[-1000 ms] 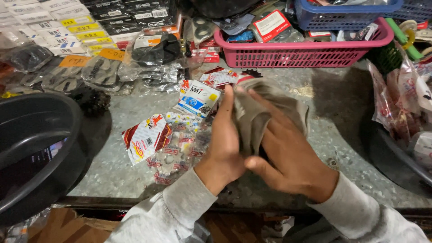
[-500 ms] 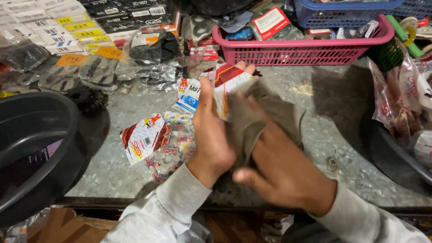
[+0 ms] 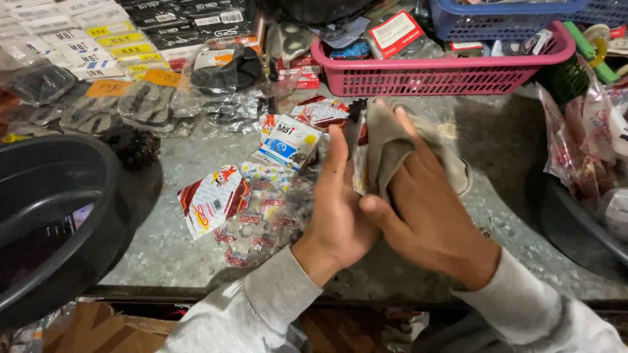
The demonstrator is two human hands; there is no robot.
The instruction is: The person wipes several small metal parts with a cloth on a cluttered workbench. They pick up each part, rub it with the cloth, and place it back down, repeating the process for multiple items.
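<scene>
Two hands are meeting at centre frame. The left hand [image 3: 337, 216] is standing edge-up, palm and flat fingers backing a small packet [image 3: 360, 163] so it stays steady. The right hand [image 3: 428, 219] is closing its grip around a grey-brown cloth [image 3: 392, 140], pressing it against the packet's face. Left of them, loose printed packets [image 3: 212, 199] are lying on the mottled surface [image 3: 517, 216]. Farther up, a pink basket [image 3: 445, 75] is keeping boxed stock together.
</scene>
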